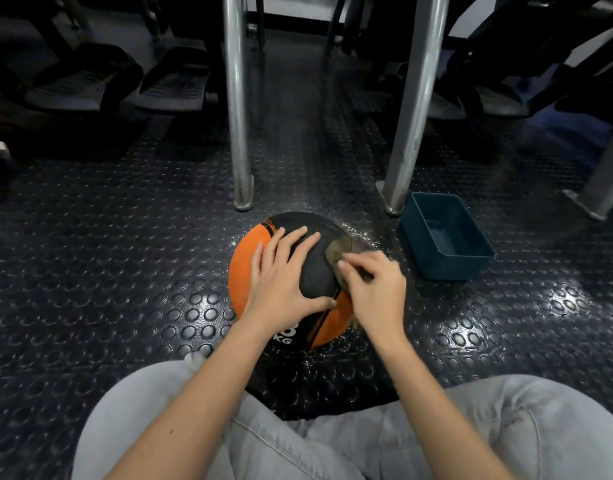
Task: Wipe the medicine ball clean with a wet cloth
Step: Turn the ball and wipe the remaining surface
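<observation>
Left hand (284, 277), fingers wide, is bracing the ball (248, 268) mid-frame; right hand (376, 289) is pinching the cloth (338, 251); flatter pressure should help.

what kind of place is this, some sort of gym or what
Most likely a gym. A black and orange medicine ball marked KG sits on studded black rubber flooring, with machine foot pedals and steel frame legs standing just behind it.

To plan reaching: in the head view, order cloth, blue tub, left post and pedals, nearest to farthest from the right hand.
1. Cloth, in the right hand, on the ball.
2. Blue tub, to its right.
3. Left post, ahead, left.
4. Pedals, far back left.
</observation>
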`<state>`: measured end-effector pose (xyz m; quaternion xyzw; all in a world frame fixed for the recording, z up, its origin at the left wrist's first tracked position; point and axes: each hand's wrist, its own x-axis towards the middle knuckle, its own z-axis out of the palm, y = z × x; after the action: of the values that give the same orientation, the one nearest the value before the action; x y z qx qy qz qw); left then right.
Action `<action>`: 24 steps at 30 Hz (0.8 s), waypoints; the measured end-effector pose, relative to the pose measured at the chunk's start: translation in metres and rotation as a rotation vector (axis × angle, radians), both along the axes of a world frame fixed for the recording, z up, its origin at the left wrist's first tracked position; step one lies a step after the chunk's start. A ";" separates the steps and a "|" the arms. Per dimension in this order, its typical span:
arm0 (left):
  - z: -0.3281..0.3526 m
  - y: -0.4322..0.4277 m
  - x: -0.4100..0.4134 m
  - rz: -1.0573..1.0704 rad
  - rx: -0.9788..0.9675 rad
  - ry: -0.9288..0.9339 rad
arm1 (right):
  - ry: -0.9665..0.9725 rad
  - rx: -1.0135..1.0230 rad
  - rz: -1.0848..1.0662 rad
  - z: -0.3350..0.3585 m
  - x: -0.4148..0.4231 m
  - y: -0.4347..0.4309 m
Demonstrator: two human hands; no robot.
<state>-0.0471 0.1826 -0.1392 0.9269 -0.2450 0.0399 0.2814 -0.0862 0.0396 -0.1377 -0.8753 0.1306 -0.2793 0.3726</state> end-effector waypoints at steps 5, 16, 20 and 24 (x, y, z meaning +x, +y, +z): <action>0.000 0.000 0.001 -0.020 0.040 0.005 | 0.029 -0.059 0.045 0.003 0.006 -0.004; -0.004 0.007 0.004 -0.030 -0.056 -0.012 | -0.132 -0.018 0.002 -0.020 -0.028 0.020; -0.009 0.011 0.009 -0.090 -0.025 -0.029 | -0.082 0.059 0.006 -0.017 -0.005 -0.001; -0.011 0.014 0.005 -0.121 -0.063 -0.031 | 0.182 0.223 -0.002 0.000 0.044 -0.037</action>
<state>-0.0418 0.1966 -0.1498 0.9003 -0.3036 0.0448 0.3085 -0.0418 0.0024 -0.1377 -0.8500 0.1951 -0.1830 0.4538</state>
